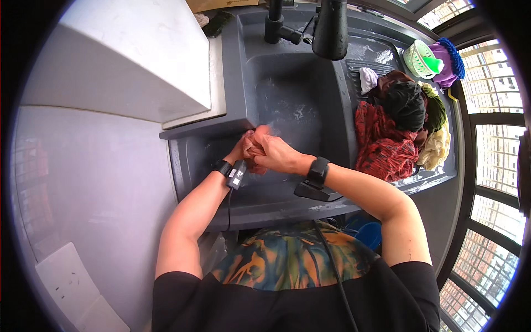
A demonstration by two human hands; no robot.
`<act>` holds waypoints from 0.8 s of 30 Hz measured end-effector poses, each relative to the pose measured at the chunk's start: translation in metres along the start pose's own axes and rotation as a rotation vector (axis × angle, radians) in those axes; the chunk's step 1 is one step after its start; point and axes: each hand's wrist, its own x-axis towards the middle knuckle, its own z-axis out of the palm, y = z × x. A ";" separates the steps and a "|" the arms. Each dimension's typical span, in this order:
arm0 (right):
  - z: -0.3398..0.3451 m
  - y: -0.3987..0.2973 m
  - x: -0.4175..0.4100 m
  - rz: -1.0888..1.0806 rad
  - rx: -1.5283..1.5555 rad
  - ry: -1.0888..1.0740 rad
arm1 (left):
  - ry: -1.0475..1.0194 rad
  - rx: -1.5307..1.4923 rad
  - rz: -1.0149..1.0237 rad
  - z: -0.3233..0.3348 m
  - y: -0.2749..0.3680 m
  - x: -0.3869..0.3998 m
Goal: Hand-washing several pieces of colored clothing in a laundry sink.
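Both of my hands grip a bunched, wet-looking pinkish cloth (254, 150) above the left side of a dark grey sink (290, 91). My right hand (278, 152) covers the top of the cloth from the right, its fingers slightly blurred. Mostly behind the cloth, my left hand (237, 151) holds it from the left, and its fingers are largely hidden. A black strap with a small device (235, 174) sits on my left wrist. Another strapped device (316, 176) is on my right wrist.
A black faucet (330, 33) stands over the basin's far end. On the right drainboard lie a red patterned garment (383, 145), a black cloth (404, 103) and a cream cloth (435, 145). Behind them is a pale green basket (417, 60). A white wall block (137, 54) borders the left.
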 end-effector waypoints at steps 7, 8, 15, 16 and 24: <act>-0.038 0.116 0.018 0.156 -0.404 -0.261 | 0.253 -0.287 0.121 -0.017 -0.019 0.006; -0.041 0.129 0.026 0.242 -0.509 -0.213 | 0.352 0.230 0.172 -0.019 -0.020 0.005; -0.018 0.160 0.073 0.343 -0.783 0.093 | 0.484 1.311 0.065 0.027 -0.008 -0.030; -0.019 0.172 0.076 0.352 -0.783 0.101 | 0.428 1.519 0.108 0.032 -0.012 -0.025; -0.015 0.200 0.083 0.225 -0.994 -0.016 | 0.062 1.480 -0.001 0.021 -0.021 0.010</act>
